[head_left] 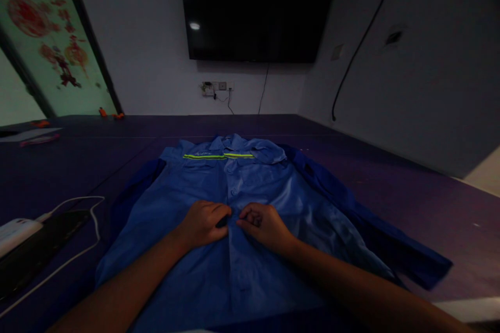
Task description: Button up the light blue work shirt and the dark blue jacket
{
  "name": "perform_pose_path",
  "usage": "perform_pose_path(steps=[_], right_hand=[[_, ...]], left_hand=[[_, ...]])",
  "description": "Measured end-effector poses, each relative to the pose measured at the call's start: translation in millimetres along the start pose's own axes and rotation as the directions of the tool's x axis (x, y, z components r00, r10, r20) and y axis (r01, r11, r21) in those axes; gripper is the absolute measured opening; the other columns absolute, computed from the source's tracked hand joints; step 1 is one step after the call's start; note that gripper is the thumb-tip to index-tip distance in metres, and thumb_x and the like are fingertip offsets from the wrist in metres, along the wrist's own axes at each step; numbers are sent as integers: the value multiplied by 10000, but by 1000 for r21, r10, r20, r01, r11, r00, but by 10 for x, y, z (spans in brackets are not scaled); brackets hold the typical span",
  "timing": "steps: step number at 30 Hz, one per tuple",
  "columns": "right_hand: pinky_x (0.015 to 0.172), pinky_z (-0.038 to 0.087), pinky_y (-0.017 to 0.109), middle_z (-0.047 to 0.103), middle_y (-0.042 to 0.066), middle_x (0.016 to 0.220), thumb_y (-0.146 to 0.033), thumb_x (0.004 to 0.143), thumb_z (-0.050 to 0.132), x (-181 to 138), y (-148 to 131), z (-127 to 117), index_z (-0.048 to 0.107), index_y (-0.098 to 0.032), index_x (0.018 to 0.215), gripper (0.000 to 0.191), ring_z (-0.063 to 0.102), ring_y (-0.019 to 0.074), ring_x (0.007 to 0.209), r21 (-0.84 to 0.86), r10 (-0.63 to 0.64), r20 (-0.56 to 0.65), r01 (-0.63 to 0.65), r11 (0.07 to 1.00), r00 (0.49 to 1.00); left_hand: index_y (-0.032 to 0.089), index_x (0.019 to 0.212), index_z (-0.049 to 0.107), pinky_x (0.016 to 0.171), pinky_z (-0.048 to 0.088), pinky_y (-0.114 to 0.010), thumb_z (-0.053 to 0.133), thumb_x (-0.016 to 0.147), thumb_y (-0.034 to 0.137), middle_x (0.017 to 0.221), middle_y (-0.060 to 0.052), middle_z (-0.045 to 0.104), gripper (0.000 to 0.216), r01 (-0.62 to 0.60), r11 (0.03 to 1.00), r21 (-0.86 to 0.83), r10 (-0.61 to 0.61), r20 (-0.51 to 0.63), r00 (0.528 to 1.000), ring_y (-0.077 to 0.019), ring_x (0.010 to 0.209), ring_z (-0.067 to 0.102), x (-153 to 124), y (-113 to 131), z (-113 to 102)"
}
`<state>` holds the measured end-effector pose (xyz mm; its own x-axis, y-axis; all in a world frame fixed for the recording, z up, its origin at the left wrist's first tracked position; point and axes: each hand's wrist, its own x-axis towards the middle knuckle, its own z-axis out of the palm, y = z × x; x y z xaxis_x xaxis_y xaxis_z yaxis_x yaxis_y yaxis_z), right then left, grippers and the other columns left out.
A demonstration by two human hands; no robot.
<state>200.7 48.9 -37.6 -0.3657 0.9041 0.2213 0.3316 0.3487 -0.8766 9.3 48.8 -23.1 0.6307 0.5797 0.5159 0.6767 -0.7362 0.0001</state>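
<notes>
While blue fabric shirt [175, 192] is pinched mid-frame by left hand [203, 223] and right hand [263, 226], puckering is risked by uneven pull.

left hand [202, 223], right hand [264, 227]: curled, adjacent

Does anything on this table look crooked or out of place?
Nothing spilled or damaged. The blue shirt lies flat; one sleeve sprawls out sideways. The left hand and right hand pinch its front.
</notes>
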Motion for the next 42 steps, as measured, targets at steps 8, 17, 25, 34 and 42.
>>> perform_pose_path(steps=[8,17,25,34,42], right_hand=[[414,315,177,487,-45,493,-254,751,559,23,61,4,568,-165,727,93,437,70,426,-5,-10,43,11,1000,999],[425,325,181,506,-45,500,-225,763,536,21,35,-7,547,-169,744,60,456,77,426,-33,-26,61,28,999,998],[428,323,179,506,-45,502,-227,763,534,26,53,-2,544,-168,742,64,462,78,437,-42,-37,55,39,998,998],[395,276,169,463,-60,472,-208,747,541,12,-28,-23,541,-166,727,47,404,61,405,-71,-51,52,54,996,997],[394,271,170,472,-59,476,-206,743,544,10,17,0,546,-163,729,46,411,59,406,-74,-63,61,67,995,996]], left_hand=[[180,804,558,561,381,-223,513,696,181,688,4,631,116,-23,1000,8,22,15,1000,-122,597,570,-5,1,7],[177,770,542,528,341,-221,503,718,178,611,18,578,66,-30,999,12,30,23,999,-109,538,525,-5,18,6],[179,746,534,517,335,-225,502,727,194,581,25,565,41,-33,999,30,33,11,999,-105,513,513,-12,15,17],[180,751,534,509,339,-227,493,726,185,582,27,567,48,-33,999,30,33,10,999,-103,515,520,-19,25,7],[181,749,532,518,352,-224,507,670,154,600,31,570,87,-28,1000,-14,29,49,998,-104,530,523,14,12,-18]])
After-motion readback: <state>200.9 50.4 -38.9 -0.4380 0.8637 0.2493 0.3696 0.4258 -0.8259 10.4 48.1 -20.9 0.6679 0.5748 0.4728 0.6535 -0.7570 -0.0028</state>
